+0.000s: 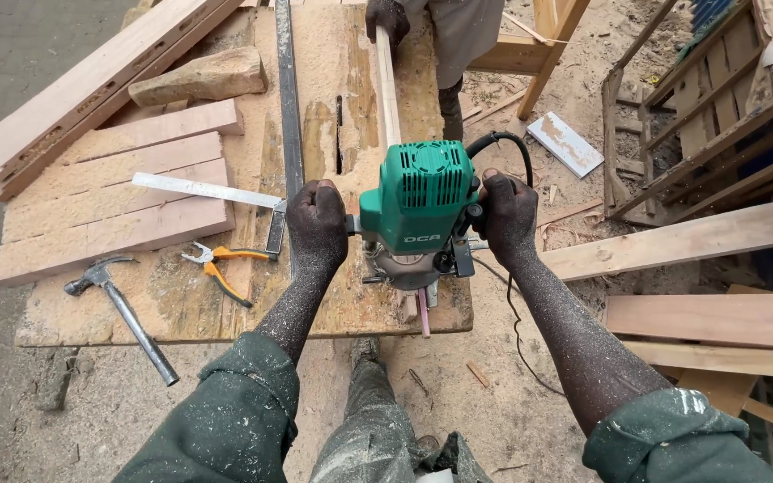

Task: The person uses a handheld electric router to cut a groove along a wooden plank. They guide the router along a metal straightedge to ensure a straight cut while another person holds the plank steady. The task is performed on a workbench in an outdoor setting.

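- The green router [415, 210] sits on a thin wood strip [387, 85] at the near edge of the workbench [181, 309] — likely heavy and rigid, best held by its side handles.
- Left hand [316, 225] and right hand [506, 215] each clamp a handle.
- A co-worker's hand [386, 18] steadies the strip's far end.
- Nearby: steel square [208, 190], orange pliers [221, 266], hammer [123, 313], sawdust everywhere.

Your sawdust-covered board table [190, 313] carries stacked planks [118, 192] upper left, a hammer [123, 313], pliers [221, 266], a steel square [212, 192] and the router [418, 215].
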